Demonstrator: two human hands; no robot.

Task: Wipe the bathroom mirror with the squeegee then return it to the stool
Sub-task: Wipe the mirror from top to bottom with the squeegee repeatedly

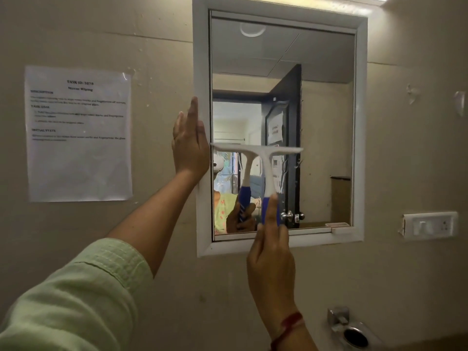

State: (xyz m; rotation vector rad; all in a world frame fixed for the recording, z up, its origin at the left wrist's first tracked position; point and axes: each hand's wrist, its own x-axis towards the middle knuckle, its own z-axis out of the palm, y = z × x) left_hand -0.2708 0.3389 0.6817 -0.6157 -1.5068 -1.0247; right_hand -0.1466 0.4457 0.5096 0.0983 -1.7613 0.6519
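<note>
A white-framed mirror (359, 122) hangs on the beige wall straight ahead. My right hand (272, 254) grips the blue handle of a white squeegee (266, 158), index finger stretched up along it. The squeegee's blade lies level against the glass about midway up the left half of the mirror. My left hand (190, 145) rests flat, fingers together, on the left side of the mirror frame, holding nothing. The glass reflects the squeegee, a dark door and the room behind. The stool is out of view.
A printed task sheet (78, 133) is taped to the wall left of the mirror. A white switch plate (430, 225) sits to the right, a small wall hook (459, 102) above it. A metal holder (352, 330) projects from the wall at lower right.
</note>
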